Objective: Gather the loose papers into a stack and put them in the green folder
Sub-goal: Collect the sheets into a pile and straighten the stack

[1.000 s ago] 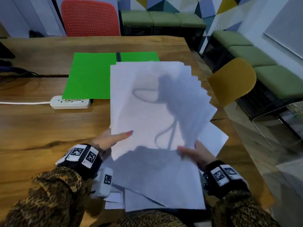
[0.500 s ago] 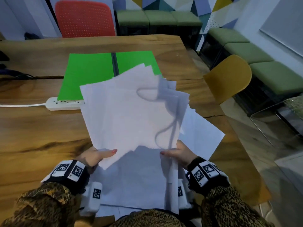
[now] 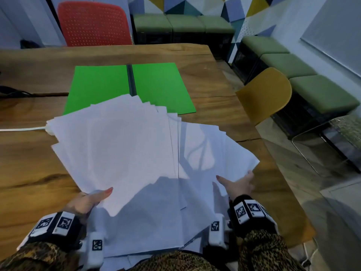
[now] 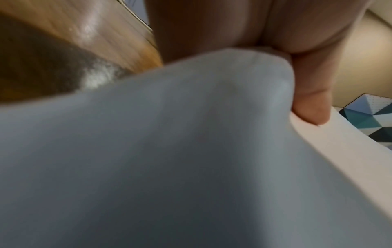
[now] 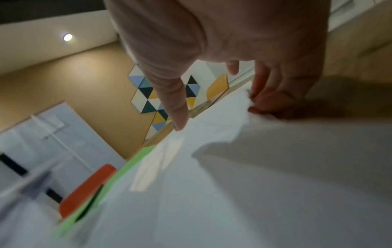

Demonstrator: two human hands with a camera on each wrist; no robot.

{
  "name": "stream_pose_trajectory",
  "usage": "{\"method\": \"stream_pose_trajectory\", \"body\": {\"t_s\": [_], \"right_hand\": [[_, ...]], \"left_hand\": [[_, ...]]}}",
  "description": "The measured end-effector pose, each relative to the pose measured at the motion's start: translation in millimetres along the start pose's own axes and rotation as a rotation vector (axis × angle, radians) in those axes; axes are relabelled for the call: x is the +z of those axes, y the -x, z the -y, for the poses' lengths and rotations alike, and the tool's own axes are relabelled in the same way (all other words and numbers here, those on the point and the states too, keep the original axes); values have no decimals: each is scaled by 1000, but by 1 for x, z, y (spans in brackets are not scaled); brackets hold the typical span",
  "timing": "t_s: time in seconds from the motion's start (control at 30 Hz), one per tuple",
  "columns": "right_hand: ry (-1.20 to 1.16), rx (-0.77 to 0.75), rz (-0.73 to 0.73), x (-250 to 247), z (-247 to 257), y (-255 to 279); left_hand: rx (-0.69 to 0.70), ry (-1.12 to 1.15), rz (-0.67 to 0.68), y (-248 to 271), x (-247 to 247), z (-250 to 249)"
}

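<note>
The green folder [image 3: 97, 89] lies open and flat on the wooden table [image 3: 29, 163], beyond the papers. My left hand [image 3: 91, 198] pinches the near corner of a fanned bundle of white papers [image 3: 121, 145], thumb on top; the left wrist view shows the thumb [image 4: 307, 104] pressing on the paper [image 4: 169, 151]. More loose sheets [image 3: 211, 149] lie on the table to the right and under the bundle. My right hand [image 3: 237, 183] is spread on those sheets, its fingertips [image 5: 260, 100] touching a sheet's right corner. It holds nothing.
A white power strip [image 3: 48, 128] with its cable [image 3: 19, 129] is mostly hidden under the bundle's left corner. A yellow chair [image 3: 267, 92] stands at the table's right edge, a red chair [image 3: 93, 24] at the far side. Green benches [image 3: 293, 63] line the walls.
The fanned bundle has swung left and lower, uncovering the folder. My right hand has let go of it and moved right onto the loose sheets.
</note>
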State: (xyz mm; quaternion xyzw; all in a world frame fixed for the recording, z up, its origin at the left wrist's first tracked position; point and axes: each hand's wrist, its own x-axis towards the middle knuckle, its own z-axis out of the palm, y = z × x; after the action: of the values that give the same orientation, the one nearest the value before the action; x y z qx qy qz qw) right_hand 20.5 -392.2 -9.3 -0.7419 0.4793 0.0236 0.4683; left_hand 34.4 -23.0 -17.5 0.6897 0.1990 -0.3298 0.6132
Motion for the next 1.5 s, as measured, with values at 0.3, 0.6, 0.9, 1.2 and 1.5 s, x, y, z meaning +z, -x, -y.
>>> {"method": "stream_pose_trajectory", "body": {"t_s": [0.3, 0.6, 0.9, 1.2, 1.5], "right_hand": [[119, -153, 323, 46, 4, 12], [146, -568, -75, -19, 64, 34], [-112, -1176, -352, -50, 99, 87], [-116, -680, 327, 9, 80, 89], [520, -553, 679, 68, 29, 70]], "left_hand": [[-117, -148, -16, -22, -15, 17], [-134, -48, -41, -9, 10, -5], [-59, 20, -210, -11, 12, 0], [15, 287, -325, -30, -4, 23], [-46, 211, 18, -22, -4, 20]]}}
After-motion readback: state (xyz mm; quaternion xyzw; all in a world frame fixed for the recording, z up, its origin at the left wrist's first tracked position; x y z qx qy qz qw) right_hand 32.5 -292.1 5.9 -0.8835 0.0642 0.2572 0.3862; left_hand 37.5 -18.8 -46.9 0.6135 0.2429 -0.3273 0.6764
